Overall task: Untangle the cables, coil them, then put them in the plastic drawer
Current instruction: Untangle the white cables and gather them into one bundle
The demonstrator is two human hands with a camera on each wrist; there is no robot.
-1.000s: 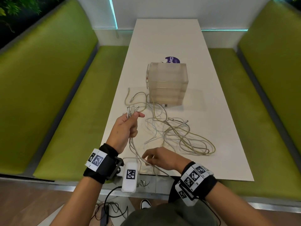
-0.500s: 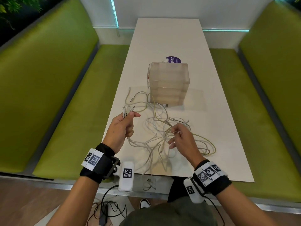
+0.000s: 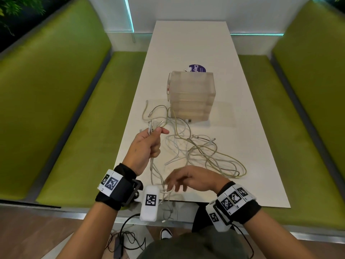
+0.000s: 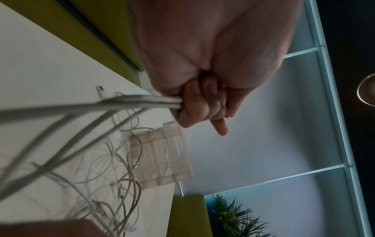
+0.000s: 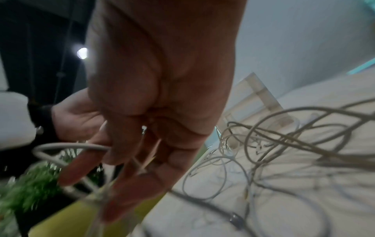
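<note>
A long white table point(image 3: 186, 45) is standing between two green padded benches, one at the left point(image 3: 78, 113) and one at the right point(image 3: 291, 116), and it is running up to a white wall with thin turquoise light strips point(image 3: 128, 14). Some dark green plant leaves point(image 3: 13, 10) are showing in the far left corner.

Behind the drawer unit a round purple sticker point(image 3: 197, 68) is lying on the table; the letters "Clay" are readable on it, the rest is hidden.

One plastic drawer point(image 3: 192, 96), clear and with several stacked levels, is standing near the middle of the table. The cables point(image 3: 211, 156), white and beige, are lying in a loose tangle on the table in front of it and to its right; their number cannot be counted, because they are crossing each other.

The person is showing two hands. The left hand point(image 3: 147, 146) is raised over the left side of the table, and its fingers point(image 4: 194, 102) are gripping a bundle of cable ends point(image 3: 154, 126), with the plugs sticking up above the fist. The right hand point(image 3: 190, 179) is hovering near the front edge of the table, its fingers point(image 5: 129, 154) loosely spread among the hanging strands; the picture is blurred there, so it cannot be told if they are pinching one.

Both wrists are wearing black bands with square black-and-white markers point(image 3: 231, 199).
</note>
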